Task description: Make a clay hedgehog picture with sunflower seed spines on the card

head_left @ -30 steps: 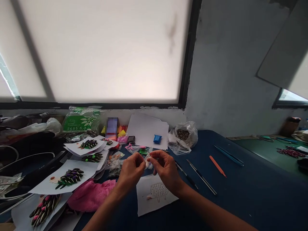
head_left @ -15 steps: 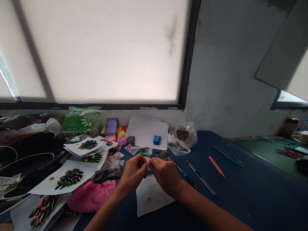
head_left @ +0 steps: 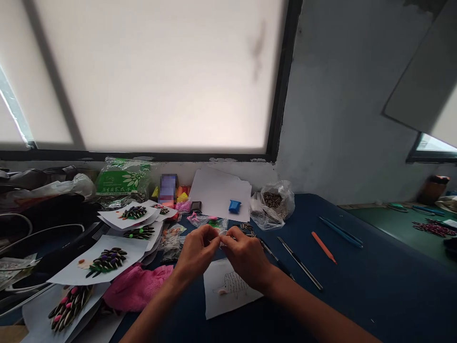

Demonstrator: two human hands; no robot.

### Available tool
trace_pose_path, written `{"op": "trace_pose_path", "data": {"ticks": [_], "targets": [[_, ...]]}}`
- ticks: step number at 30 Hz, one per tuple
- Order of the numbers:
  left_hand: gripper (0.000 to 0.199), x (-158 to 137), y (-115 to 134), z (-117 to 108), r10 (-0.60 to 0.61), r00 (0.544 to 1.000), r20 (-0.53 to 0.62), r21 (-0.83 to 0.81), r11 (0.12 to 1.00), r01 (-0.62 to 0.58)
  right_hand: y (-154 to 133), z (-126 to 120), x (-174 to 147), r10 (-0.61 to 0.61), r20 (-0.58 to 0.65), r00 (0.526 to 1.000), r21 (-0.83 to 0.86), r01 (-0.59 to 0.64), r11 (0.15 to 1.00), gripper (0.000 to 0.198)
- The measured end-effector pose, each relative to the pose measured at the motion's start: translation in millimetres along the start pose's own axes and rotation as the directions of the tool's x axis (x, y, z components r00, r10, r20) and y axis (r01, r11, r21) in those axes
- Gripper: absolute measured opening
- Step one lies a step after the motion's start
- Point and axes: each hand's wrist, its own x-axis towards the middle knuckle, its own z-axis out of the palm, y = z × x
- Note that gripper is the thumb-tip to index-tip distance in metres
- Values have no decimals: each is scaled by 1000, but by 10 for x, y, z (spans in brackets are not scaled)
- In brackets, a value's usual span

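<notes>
- Left hand (head_left: 200,245): above the blue table (head_left: 357,295), fingers curled, thumb and forefinger tips brought close together.
- Right hand (head_left: 246,252): facing the left, fingers bent inward, thumb and forefinger tips meeting the left hand's tips or nearly so. Cannot tell what, if anything, either hand pinches; a small pale patch shows at the tips.
- Drawing sheet (head_left: 225,302): flat on the table below the hands, its right part partly covered by the right hand and wrist. It bears an outlined animal with a small pale pink piece at the snout.
- Loose seeds (head_left: 246,228): just beyond the right hand, striped, partly hidden by it.
- Clear bag (head_left: 266,220): farther back, near the wall, dark seeds inside.
- Blue packet (head_left: 234,206): on white paper (head_left: 210,190) below the window.
- Right of the hands, lying apart: dark pen (head_left: 276,257), metal rod (head_left: 302,266), orange stick (head_left: 324,247), blue tweezers (head_left: 341,232).
- Left of the hands: small clear packets (head_left: 171,250), pink cloth (head_left: 139,288), and overlapping sheets (head_left: 76,274) carrying animal shapes made of seeds, with coloured bits among them.
</notes>
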Motion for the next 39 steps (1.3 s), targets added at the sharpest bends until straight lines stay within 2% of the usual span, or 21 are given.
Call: {"op": "trace_pose_path", "data": {"ticks": [2, 4, 5, 6, 9, 11, 13, 14, 18, 20, 23, 24, 26, 28, 30, 33, 39], "targets": [[24, 1, 32, -55, 107, 994, -37, 88, 991, -104, 23, 3, 10, 35, -38, 999, 99, -31, 995, 29], [29, 9, 36, -109, 266, 960, -82, 227, 943, -242, 38, 3, 19, 56, -64, 996, 240, -39, 970, 27], [34, 17, 23, -130, 313, 948, -64, 288, 915, -283, 41, 4, 21, 60, -71, 996, 309, -36, 951, 24], [37, 27, 1, -146, 319, 948, -24, 320, 900, -295, 41, 8, 21, 64, -70, 995, 370, -34, 928, 21], [33, 65, -87, -159, 209, 968, 137, 289, 926, -241, 34, 31, 12, 103, -45, 994, 492, -68, 868, 13], [32, 91, -136, -155, 166, 971, 171, 223, 954, -202, 31, 48, 7, 133, -33, 991, 531, -96, 842, 10], [30, 113, -176, -162, 152, 976, 154, 229, 956, -185, 27, 52, 7, 168, -30, 985, 538, -126, 833, 5], [29, 123, -197, -173, 147, 979, 138, 266, 947, -180, 25, 47, 9, 191, -24, 981, 533, -149, 833, 2], [30, 152, -319, -244, 123, 991, 46, 447, 885, -131, 14, -20, -2, 286, 60, 956, 470, -280, 837, 12], [29, 155, -374, -267, 105, 994, -2, 513, 854, -89, 19, -66, -38, 290, 121, 949, 415, -314, 854, 8], [43, 142, -378, -240, 151, 986, -65, 602, 794, -82, 55, -137, -147, 278, 171, 945, 363, -322, 874, 12], [44, 133, -358, -215, 187, 981, -52, 618, 777, -115, 74, -161, -194, 277, 185, 943, 349, -327, 878, 13], [37, 110, -306, -147, 211, 976, 47, 592, 782, -197, 112, -212, -288, 286, 241, 928, 277, -348, 896, 15], [28, 79, -266, -71, 161, 971, 178, 525, 819, -232, 142, -260, -366, 296, 310, 903, 171, -359, 917, 17], [26, 46, -257, -3, 106, 960, 261, 498, 837, -228, 154, -296, -414, 291, 370, 882, 86, -345, 935, 20], [21, 4, -280, 61, 62, 954, 292, 524, 824, -214, 137, -306, -432, 248, 427, 870, 12, -279, 960, 22], [13, -30, -262, 73, -21, 943, 331, 561, 808, -179, 118, -236, -436, 119, 437, 891, -66, -100, 993, 25]]}}
